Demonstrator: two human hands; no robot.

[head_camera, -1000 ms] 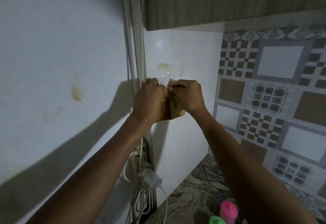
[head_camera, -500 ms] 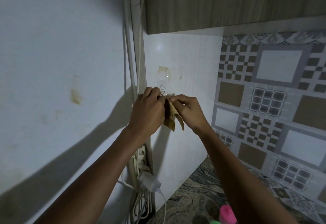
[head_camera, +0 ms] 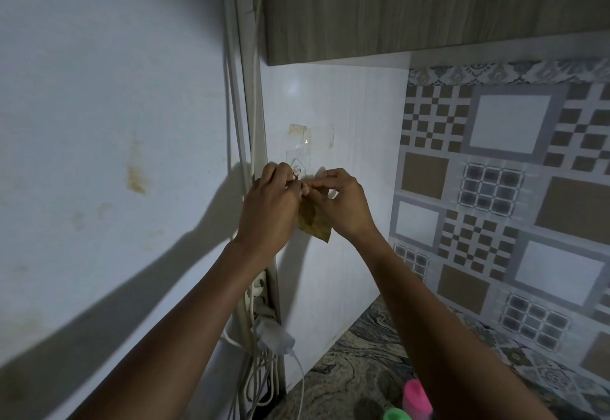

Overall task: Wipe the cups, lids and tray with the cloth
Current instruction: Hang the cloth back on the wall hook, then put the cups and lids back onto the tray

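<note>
No text, label, brand or number legible anywhere. Blank to the eye: the cloth (head_camera: 313, 223) hanging between left hand (head_camera: 269, 211) and right hand (head_camera: 343, 205), the clear hook (head_camera: 298, 168) just above them, the white charger (head_camera: 275, 337) well below the left hand.

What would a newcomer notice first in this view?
The left hand and right hand meet high on the white wall, pinching a yellowish cloth just under a clear hook. To the right runs a stretch of brown-and-grey patterned tiles. A pink object and a green object peek in at the bottom edge.
</note>
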